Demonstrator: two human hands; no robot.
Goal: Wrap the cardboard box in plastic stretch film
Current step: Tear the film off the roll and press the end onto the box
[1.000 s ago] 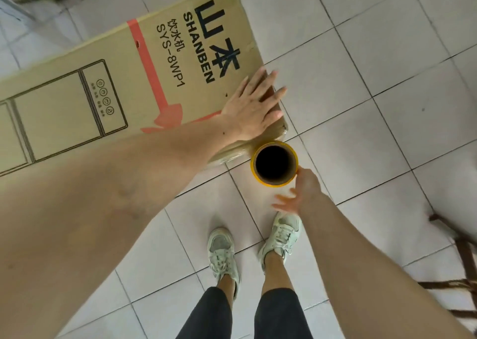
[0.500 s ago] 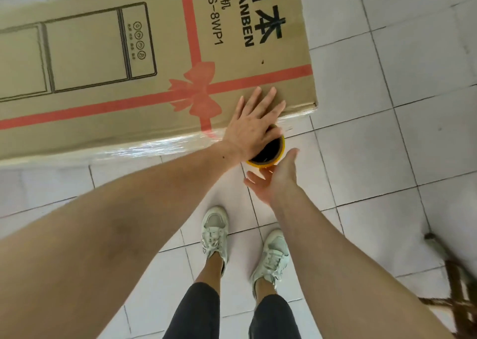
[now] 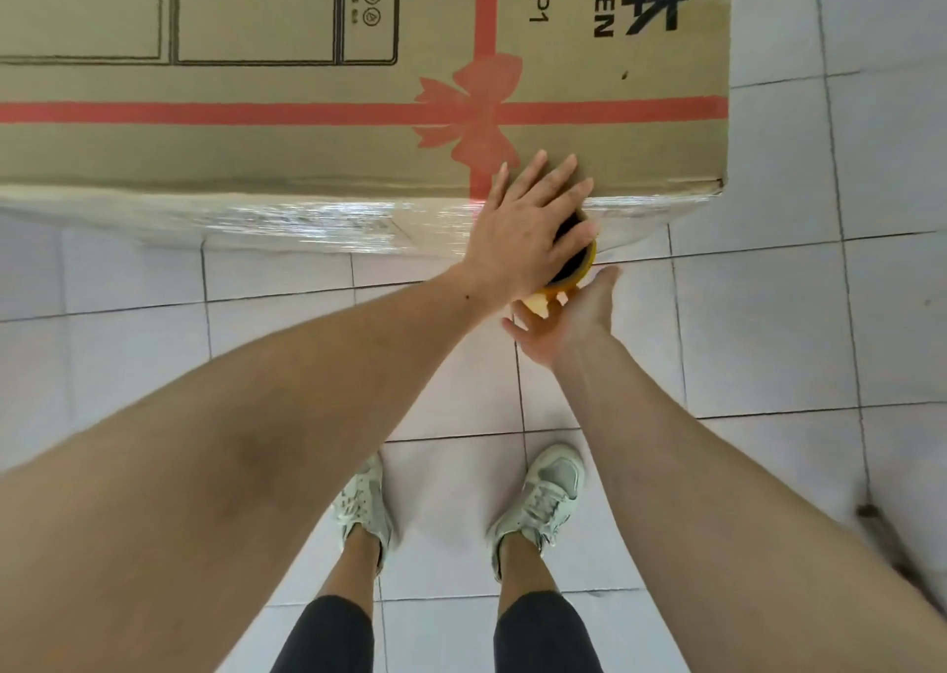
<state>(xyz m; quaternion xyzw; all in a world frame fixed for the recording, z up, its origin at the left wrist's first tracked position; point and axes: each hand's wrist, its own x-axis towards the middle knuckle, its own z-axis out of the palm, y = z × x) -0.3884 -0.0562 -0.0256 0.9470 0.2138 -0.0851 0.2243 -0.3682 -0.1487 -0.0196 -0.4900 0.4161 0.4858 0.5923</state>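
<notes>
Rounded the corner onto the long side. Left hand flat, fingers straight, pressing roll top against box; right hand open beneath, supporting. Film laid leftward; wrapping underway.

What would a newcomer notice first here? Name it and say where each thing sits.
The big cardboard box with its red printed ribbon and bow fills the top, glossy stretch film already banding its near side. Just below the bow, the left hand lies flat over the yellow-rimmed film roll, with the right hand cupped against it from below.
</notes>
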